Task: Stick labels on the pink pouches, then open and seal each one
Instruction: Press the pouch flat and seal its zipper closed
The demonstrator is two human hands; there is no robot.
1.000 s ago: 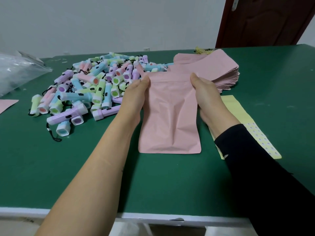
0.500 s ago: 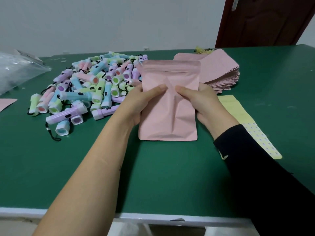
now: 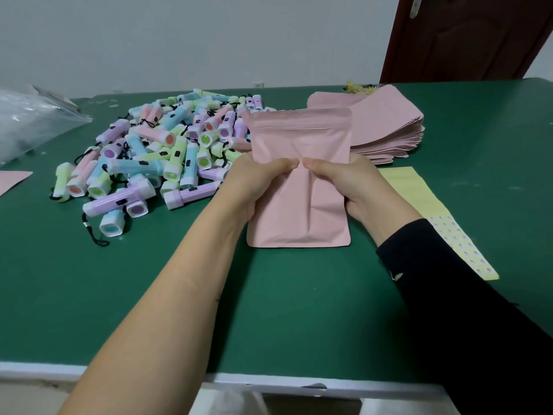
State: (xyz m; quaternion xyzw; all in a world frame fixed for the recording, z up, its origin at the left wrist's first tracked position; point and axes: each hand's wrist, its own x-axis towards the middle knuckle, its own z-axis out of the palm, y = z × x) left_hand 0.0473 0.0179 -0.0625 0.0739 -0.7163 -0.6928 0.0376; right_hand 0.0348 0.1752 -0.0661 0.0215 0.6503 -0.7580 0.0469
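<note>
I hold one pink pouch [image 3: 300,205] upright over the green table [image 3: 149,295], its bottom edge near the surface. My left hand [image 3: 254,184] grips its left side and my right hand [image 3: 344,181] grips its right side. Both thumbs press the front face, tips almost meeting at the middle. The zip line runs across near the closed-looking top. A stack of flat pink pouches [image 3: 386,127] lies behind to the right. A yellow label sheet [image 3: 437,217] lies right of my right hand, partly hidden by my black sleeve.
A heap of pastel toy flashlights [image 3: 161,154] with black cords covers the table's left middle. A clear plastic bag [image 3: 30,121] lies at the far left, with a pink pouch corner [image 3: 12,179] below it. A dark red door [image 3: 466,37] stands behind.
The pouch rose from leaning back flat to upright. Both hands slid from its top corners down to its middle, and the thumbs came together on its front.
</note>
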